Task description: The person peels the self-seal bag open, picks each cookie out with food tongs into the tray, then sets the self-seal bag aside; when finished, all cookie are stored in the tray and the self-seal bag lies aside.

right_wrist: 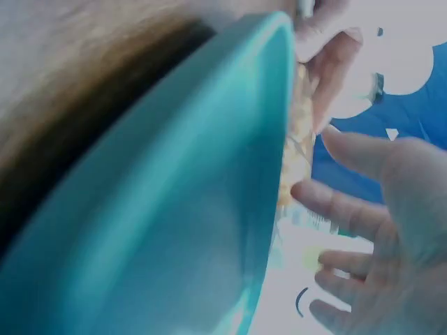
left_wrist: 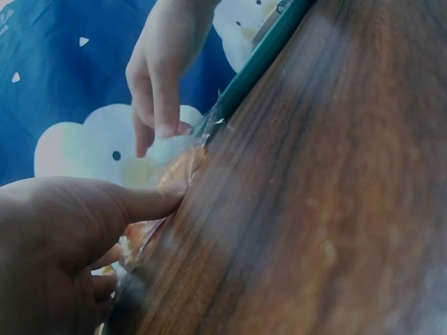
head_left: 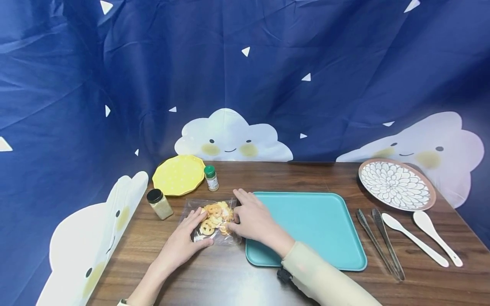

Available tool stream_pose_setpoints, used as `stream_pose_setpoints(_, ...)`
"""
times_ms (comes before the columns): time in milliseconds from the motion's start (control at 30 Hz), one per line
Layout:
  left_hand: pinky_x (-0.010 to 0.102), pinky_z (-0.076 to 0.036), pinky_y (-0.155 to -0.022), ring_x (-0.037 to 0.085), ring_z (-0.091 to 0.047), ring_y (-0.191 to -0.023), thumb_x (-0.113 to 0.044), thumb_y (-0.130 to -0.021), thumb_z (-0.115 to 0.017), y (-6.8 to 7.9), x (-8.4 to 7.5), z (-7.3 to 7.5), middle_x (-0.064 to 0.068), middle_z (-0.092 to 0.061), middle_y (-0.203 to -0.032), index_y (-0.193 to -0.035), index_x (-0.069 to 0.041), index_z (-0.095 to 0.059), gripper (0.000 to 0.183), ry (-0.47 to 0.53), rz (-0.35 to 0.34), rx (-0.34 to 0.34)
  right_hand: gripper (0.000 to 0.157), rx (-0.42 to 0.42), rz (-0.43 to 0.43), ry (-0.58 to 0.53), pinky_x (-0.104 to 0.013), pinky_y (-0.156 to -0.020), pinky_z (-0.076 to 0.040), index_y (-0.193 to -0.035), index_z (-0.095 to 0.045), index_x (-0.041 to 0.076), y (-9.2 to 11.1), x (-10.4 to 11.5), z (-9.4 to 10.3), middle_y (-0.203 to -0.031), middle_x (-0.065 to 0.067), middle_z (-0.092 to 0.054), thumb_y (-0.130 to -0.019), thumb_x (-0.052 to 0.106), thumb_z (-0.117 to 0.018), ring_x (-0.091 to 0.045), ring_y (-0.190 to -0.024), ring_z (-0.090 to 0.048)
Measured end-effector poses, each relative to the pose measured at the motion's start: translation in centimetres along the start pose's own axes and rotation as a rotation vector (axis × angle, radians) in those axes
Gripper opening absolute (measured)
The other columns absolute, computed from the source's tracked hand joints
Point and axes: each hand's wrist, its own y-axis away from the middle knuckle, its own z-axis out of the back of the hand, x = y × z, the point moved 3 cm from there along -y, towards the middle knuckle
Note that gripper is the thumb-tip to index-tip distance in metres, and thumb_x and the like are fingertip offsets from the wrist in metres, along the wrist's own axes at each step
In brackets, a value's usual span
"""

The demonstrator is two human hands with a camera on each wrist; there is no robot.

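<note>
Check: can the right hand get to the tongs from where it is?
Probably yes. The right hand rests on the snack bag at the tray's left edge; the tongs lie on bare table right of the tray, with only the flat, empty tray between.

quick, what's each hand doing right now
Left hand: open, fingers resting on the clear snack bag.
Right hand: open, fingers touching the bag's right edge beside the teal tray.

Bare brown wooden counter (head_left: 237,276) is lying open just near of both grips. A teal rectangular plastic tray (head_left: 317,221) is crowding the right grip (head_left: 254,221) on its right. Beyond the left grip (head_left: 183,242), a black-capped glass jar (head_left: 159,204) and a green-capped spice bottle (head_left: 211,178) are standing in the way.
</note>
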Motion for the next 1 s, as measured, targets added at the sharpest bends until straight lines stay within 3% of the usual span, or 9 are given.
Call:
stream_pose_setpoints(100,0.061,-0.027,-0.126,0.030,-0.026,-0.158,-0.065,-0.078,-0.076,0.0,0.1,0.0,-0.004,-0.030,-0.168,-0.155,-0.032,-0.041,0.090,-0.007,-0.002,0.000,0.043,0.011,-0.053,0.064,-0.043,-0.131,-0.027,-0.053,-0.057,0.025,-0.7,0.5,-0.5,-0.163,-0.009,-0.041,-0.087,0.045,-0.072,-0.026,-0.156,-0.032)
stream_pose_setpoints(267,0.061,-0.027,-0.126,0.030,-0.026,-0.158,-0.065,-0.078,-0.076,-0.1,0.3,-0.1,-0.004,-0.030,-0.168,-0.155,-0.034,-0.041,0.090,0.001,-0.002,-0.005,0.035,0.024,-0.067,0.078,-0.042,-0.130,-0.028,-0.057,-0.067,0.018,-1.2,1.2,-0.8,-0.162,-0.008,-0.043,-0.091,0.028,-0.067,-0.025,-0.155,-0.034)
stream_pose_setpoints(467,0.059,-0.028,-0.126,0.030,-0.027,-0.158,-0.063,-0.077,-0.078,0.0,0.3,0.0,-0.004,-0.032,-0.167,-0.154,-0.033,-0.042,0.090,0.004,-0.003,-0.015,0.027,-0.011,-0.101,0.106,-0.043,-0.129,-0.030,-0.066,-0.074,0.011,-1.1,1.1,-0.5,-0.157,-0.013,-0.048,-0.086,0.020,-0.059,-0.029,-0.154,-0.037)
stream_pose_setpoints(600,0.058,-0.030,-0.126,0.028,-0.029,-0.157,-0.064,-0.075,-0.079,-0.1,0.2,0.1,-0.005,-0.034,-0.166,-0.153,-0.033,-0.043,0.091,-0.013,0.002,-0.027,0.023,-0.022,-0.171,0.107,-0.044,-0.130,-0.028,-0.063,-0.073,0.012,-0.7,0.3,-0.3,-0.156,-0.015,-0.049,-0.081,0.021,-0.060,-0.031,-0.154,-0.035)
stream_pose_setpoints(767,0.058,-0.031,-0.126,0.028,-0.031,-0.157,-0.062,-0.076,-0.079,-0.1,0.0,0.3,-0.005,-0.034,-0.166,-0.153,-0.033,-0.043,0.090,-0.032,0.006,-0.032,0.021,-0.019,-0.199,0.114,-0.044,-0.130,-0.029,-0.058,-0.067,0.016,-0.2,-0.5,-0.5,-0.157,-0.018,-0.047,-0.079,0.022,-0.066,-0.032,-0.155,-0.033)
stream_pose_setpoints(867,0.057,-0.031,-0.126,0.028,-0.031,-0.156,-0.061,-0.076,-0.081,0.0,0.0,0.4,-0.005,-0.035,-0.166,-0.153,-0.033,-0.043,0.090,-0.029,0.013,-0.032,0.017,-0.028,-0.201,0.127,-0.044,-0.131,-0.026,-0.083,-0.075,0.009,-0.1,-0.6,-0.7,-0.161,-0.019,-0.040,-0.079,0.025,-0.074,-0.032,-0.157,-0.028)
stream_pose_setpoints(1000,0.058,-0.032,-0.125,0.028,-0.032,-0.156,-0.061,-0.076,-0.081,0.1,-0.1,0.4,-0.005,-0.035,-0.166,-0.153,-0.033,-0.044,0.089,-0.026,0.007,-0.036,0.056,-0.084,-0.166,0.149,-0.043,-0.133,-0.022,-0.127,-0.067,0.009,-0.4,-0.6,-0.6,-0.167,-0.016,-0.030,-0.076,0.028,-0.082,-0.031,-0.159,-0.023)
